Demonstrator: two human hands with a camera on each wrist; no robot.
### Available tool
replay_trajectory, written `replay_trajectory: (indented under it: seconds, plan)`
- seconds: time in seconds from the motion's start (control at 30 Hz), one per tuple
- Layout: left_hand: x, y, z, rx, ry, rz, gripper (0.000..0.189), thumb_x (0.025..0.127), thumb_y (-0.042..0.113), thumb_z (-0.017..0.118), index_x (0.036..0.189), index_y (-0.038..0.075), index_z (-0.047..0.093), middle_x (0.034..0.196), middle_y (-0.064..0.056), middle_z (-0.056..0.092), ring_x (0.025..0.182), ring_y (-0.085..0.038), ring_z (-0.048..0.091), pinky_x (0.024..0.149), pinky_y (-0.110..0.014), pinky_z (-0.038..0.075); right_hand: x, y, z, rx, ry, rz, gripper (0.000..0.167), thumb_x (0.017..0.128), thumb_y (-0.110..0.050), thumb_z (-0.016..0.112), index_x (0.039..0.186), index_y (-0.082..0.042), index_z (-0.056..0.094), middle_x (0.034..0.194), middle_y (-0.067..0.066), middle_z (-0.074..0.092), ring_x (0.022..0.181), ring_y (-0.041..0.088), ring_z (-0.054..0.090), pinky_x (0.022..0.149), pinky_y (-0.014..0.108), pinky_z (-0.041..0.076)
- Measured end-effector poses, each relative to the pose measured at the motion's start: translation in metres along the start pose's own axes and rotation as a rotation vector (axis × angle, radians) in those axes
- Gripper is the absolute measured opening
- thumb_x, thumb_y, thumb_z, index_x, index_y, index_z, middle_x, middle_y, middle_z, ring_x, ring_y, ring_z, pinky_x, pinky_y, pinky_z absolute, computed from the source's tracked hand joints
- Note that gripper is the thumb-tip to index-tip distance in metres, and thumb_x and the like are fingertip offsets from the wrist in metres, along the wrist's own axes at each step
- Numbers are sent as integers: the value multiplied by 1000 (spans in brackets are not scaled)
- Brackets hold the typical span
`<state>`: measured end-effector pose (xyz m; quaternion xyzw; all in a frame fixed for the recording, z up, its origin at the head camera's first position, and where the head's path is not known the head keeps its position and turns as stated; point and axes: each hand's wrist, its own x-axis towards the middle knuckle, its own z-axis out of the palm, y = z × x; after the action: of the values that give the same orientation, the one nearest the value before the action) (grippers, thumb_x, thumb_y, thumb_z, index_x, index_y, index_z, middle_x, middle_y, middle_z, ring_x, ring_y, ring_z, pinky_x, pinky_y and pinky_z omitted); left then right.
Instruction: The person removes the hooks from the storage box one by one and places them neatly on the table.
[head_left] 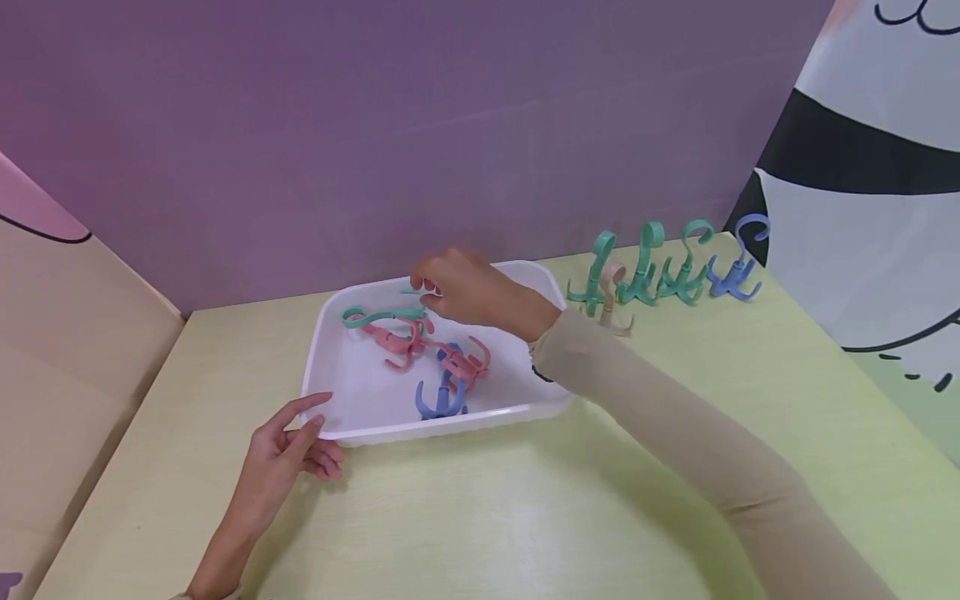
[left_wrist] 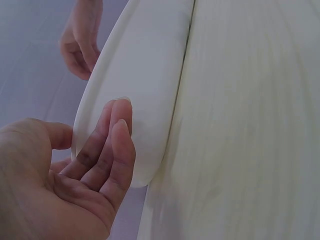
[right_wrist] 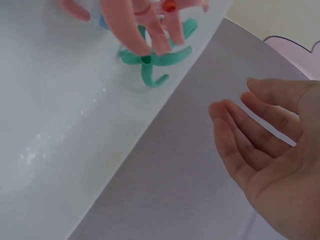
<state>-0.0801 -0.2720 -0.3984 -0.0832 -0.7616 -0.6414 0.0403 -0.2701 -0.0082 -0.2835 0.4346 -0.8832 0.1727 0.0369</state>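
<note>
A white plastic tray (head_left: 360,421) holds several multi-prong hooks: a green hook (head_left: 386,315), pink hooks (head_left: 465,364) and a blue hook (head_left: 441,398). At its near left corner my left hand (head_left: 281,467) holds the rim, index finger over the edge and the other fingers along the outer wall. My right hand (head_left: 468,287) hovers over the tray's far side, near the green hook. In the right wrist view, the fingers of that right hand (right_wrist: 265,135) are loosely bent with nothing between them, apart from the hooks.
To the tray's right, a row of hooks stands on the pale wooden table (head_left: 480,517): several green hooks (head_left: 645,262), a beige hook (head_left: 609,300) and a blue hook (head_left: 738,258) at the far right. A purple wall (head_left: 450,150) rises behind the tray.
</note>
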Motion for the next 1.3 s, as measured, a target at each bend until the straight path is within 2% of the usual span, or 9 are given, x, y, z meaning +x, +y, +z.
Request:
replay_trajectory:
  seconds: [0.13, 0.3, 0.5, 0.7, 0.8, 1.0, 1.07, 1.23, 1.3]
  plan:
    - [-1, 0, 0, -4, -6, 5, 35, 107, 13, 48, 137, -4, 47, 74, -18, 71, 58, -25, 70, 55, -37, 60, 8, -1, 13, 3, -95, 32, 22, 91, -8, 69, 113, -8, 70, 102, 3, 70, 93, 18, 60, 82, 29, 53]
    - [0, 1, 0, 5, 1, -6, 39, 107, 14, 48, 139, -8, 44, 74, -18, 71, 58, -25, 70, 54, -37, 60, 11, -2, 28, -31, -227, 66, 25, 91, -7, 67, 116, -9, 67, 107, 5, 69, 95, 19, 58, 82, 31, 52]
    - [1, 0, 1, 9, 8, -15, 40, 107, 15, 49, 139, -9, 44, 74, -18, 71, 57, -26, 69, 54, -38, 60, 7, 1, 39, -62, -300, 80, 25, 92, -10, 69, 116, -15, 68, 105, 1, 68, 97, 16, 59, 87, 31, 50]
    - [1, 1, 0, 7, -5, 5, 35, 107, 14, 48, 137, -4, 47, 74, -19, 71, 58, -26, 70, 55, -38, 60, 7, 5, 45, -9, -310, 79, 33, 94, -5, 64, 125, -16, 66, 112, 2, 70, 97, 15, 59, 92, 30, 50]
    - [0, 1, 1, 4, 9, -2, 35, 107, 14, 49, 136, -3, 48, 73, -19, 71, 57, -25, 70, 54, -38, 60, 9, 6, 50, 10, -319, 86, 34, 95, -4, 62, 127, -17, 66, 109, 0, 69, 93, 14, 59, 89, 28, 50]
    - [0, 1, 1, 10, 19, -15, 39, 107, 14, 48, 137, -8, 45, 73, -18, 71, 57, -26, 69, 54, -37, 59, 12, 8, 57, 12, -306, 102, 28, 97, -8, 61, 120, -20, 70, 96, -4, 68, 85, 14, 59, 79, 26, 49]
    - [1, 0, 1, 19, 20, -21, 40, 107, 15, 48, 138, -9, 44, 73, -18, 70, 57, -26, 69, 54, -38, 60, 12, 7, 57, 8, -293, 101, 28, 96, -8, 62, 120, -20, 70, 98, -3, 69, 86, 15, 59, 79, 26, 49]
    - [1, 0, -1, 25, 16, -29, 41, 107, 16, 48, 140, -8, 44, 74, -20, 70, 57, -27, 69, 55, -39, 60, 11, 4, 50, -31, -273, 86, 32, 94, -7, 63, 124, -18, 69, 109, 0, 70, 93, 15, 61, 87, 28, 52]
    - [0, 0, -2, 25, 17, -32, 41, 107, 16, 48, 140, -7, 44, 74, -20, 70, 57, -27, 69, 55, -40, 60, 10, 3, 47, -48, -258, 71, 32, 93, -6, 64, 123, -17, 69, 107, 0, 70, 92, 15, 62, 88, 29, 53]
